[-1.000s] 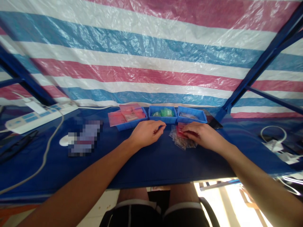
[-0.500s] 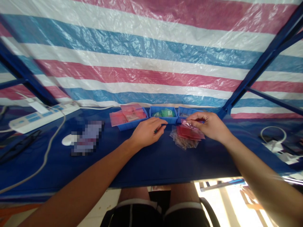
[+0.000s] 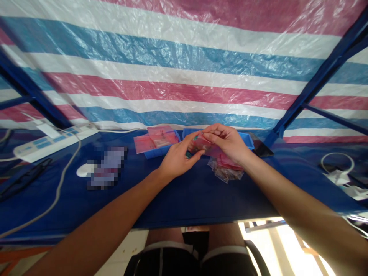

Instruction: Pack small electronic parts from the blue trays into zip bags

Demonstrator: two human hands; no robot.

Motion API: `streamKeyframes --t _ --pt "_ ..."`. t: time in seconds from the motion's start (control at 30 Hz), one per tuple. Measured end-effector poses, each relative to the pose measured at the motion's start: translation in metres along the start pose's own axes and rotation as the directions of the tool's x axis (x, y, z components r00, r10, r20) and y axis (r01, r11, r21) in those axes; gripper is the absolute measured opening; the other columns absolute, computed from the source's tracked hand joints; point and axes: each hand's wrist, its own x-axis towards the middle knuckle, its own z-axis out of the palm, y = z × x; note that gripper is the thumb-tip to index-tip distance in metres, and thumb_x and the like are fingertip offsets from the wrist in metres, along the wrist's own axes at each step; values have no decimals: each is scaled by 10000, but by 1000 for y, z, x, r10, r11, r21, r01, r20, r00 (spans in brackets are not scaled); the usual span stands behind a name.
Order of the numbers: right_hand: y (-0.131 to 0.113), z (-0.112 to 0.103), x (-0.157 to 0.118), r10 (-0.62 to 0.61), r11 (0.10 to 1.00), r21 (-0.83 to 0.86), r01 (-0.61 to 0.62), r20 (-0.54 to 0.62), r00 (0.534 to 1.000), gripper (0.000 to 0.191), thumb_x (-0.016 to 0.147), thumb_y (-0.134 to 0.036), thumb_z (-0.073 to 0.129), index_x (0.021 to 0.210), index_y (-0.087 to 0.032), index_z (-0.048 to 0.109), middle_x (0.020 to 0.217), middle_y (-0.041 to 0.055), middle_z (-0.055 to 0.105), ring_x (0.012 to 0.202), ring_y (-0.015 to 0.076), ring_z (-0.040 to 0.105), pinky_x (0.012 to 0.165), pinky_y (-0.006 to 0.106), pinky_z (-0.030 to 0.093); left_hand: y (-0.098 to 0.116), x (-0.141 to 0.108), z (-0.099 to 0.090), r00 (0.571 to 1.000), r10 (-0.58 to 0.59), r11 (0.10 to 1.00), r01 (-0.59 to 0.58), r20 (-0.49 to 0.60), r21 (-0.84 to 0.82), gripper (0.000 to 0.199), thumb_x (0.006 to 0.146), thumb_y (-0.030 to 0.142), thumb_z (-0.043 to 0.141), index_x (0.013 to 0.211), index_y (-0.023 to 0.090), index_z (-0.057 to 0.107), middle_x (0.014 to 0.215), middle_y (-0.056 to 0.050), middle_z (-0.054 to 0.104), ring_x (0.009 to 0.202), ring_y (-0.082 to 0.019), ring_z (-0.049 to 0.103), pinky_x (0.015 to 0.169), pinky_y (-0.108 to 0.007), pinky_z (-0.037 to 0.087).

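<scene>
A pink see-through plastic bag [image 3: 203,144] is stretched between my two hands, above the table. My left hand [image 3: 178,154] has its thumb and fingers closed at the bag's left side. Small green bits show by these fingers, too small to name, and I cannot tell whether they are inside the bag. The fingers of my right hand [image 3: 225,140] pinch the bag's upper right edge. Below my right wrist lies a pile of pink bags [image 3: 228,162], on top of clear plastic bags [image 3: 225,174] whose contents are unclear.
A blue bin [image 3: 156,153] with pink bags [image 3: 162,136] stands left of my hands. More blue bins [image 3: 246,141] behind them are mostly covered. On the blue table [image 3: 201,203] are a power strip [image 3: 54,142], a cable [image 3: 59,188], a white round object [image 3: 83,170] and a dark flat object [image 3: 261,147].
My right hand has moved left from above the pile, bringing a pink bag to my left hand. Both hands now meet at the bag, covering more of the bins.
</scene>
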Motion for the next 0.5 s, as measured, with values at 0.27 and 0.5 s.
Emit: streamKeyframes --t 0.27,0.5 --pt "16 -14 -17 -36 988 -151 23 -78 996 433 809 -610 902 1046 -263 796 1035 36 827 945 246 762 927 393 610 6 5 -1 996 -86 991 82 -35 -105 245 1004 434 755 1025 193 719 843 -3 764 730 -148 707 695 -253 552" --pt "19 -20 -16 45 981 -191 -38 29 999 389 822 -600 888 945 -235 836 904 31 806 787 214 710 740 339 584 -1 6 4 991 -129 955 118 -23 -271 584 944 465 824 1426 210 616 1360 -133 738 1120 -244 769 853 -320 648"
